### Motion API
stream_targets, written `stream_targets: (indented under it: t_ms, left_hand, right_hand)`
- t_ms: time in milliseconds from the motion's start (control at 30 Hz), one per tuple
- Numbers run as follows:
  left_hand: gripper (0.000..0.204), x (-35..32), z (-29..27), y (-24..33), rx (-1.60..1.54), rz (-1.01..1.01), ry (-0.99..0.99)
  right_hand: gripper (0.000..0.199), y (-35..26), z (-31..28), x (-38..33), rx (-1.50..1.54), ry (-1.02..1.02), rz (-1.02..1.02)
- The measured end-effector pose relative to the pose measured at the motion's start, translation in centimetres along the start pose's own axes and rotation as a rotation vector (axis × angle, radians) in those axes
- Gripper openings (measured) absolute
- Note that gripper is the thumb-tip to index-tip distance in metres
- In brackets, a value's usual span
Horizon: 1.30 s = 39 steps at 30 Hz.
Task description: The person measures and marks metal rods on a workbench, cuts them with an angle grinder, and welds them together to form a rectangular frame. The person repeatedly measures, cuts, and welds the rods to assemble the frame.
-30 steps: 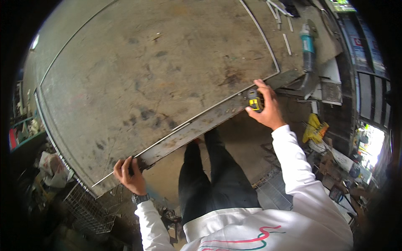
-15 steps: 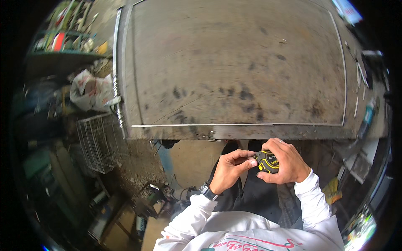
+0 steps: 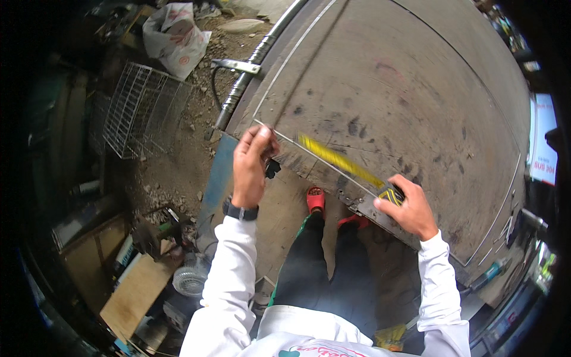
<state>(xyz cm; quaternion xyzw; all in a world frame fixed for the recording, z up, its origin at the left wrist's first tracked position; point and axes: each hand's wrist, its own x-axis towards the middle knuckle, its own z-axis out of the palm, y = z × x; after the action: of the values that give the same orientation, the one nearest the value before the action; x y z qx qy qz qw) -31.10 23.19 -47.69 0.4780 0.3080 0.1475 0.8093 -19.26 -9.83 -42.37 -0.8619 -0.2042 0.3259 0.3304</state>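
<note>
Clamping its fingers [image 3: 404,183] round a tape measure [image 3: 390,195] right of centre, the right hand [image 3: 413,210] points the yellow blade [image 3: 339,158] leftward. The left hand [image 3: 251,162] bends its fingers near a thin strip [image 3: 315,156] on the worktop [image 3: 452,107], grip unclear.

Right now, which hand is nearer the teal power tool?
Right: the right hand, gripping the tape measure, is left of the power tool; the left hand is much farther left.
</note>
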Motion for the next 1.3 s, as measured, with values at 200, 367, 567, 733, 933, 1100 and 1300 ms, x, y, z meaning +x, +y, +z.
stream_targets:
  t_ms: [200, 367, 567, 733, 933, 1100, 1300]
  left_hand:
    - [0.065, 4.2, -4.0, -3.2, 0.969, 0.553, 0.298]
    - [0.062, 4.8, -3.6, -3.8, 1.057, 0.559, 0.322]
    - [0.046, 4.9, -4.1, -3.8, 1.125, 0.587, 0.303]
    - [0.045, 5.8, -5.3, -2.5, 1.240, 0.581, 0.252]
    - [0.036, 7.8, -6.0, -1.5, 1.312, 0.520, 0.081]
    - [0.049, 11.4, -14.0, -2.6, 1.269, 0.444, 0.010]
    - [0.046, 12.5, -12.9, -0.7, 1.323, 0.362, -0.148]
  right_hand:
    - [0.056, -6.7, 4.8, 8.0, -0.161, 0.027, 0.012]
    - [0.059, -6.6, 6.0, 9.0, -0.343, 0.003, 0.087]
    - [0.063, -7.4, 6.8, 8.7, -0.357, -0.030, 0.186]
    - [0.066, -7.7, 6.7, 8.8, -0.285, -0.084, 0.206]
    - [0.066, -3.3, 3.6, 6.6, -0.068, -0.110, 0.205]
    - [0.077, 6.7, -2.8, -4.2, -0.001, 0.038, 0.205]
    - [0.062, 29.4, -13.3, -26.8, 0.029, 0.215, 0.369]
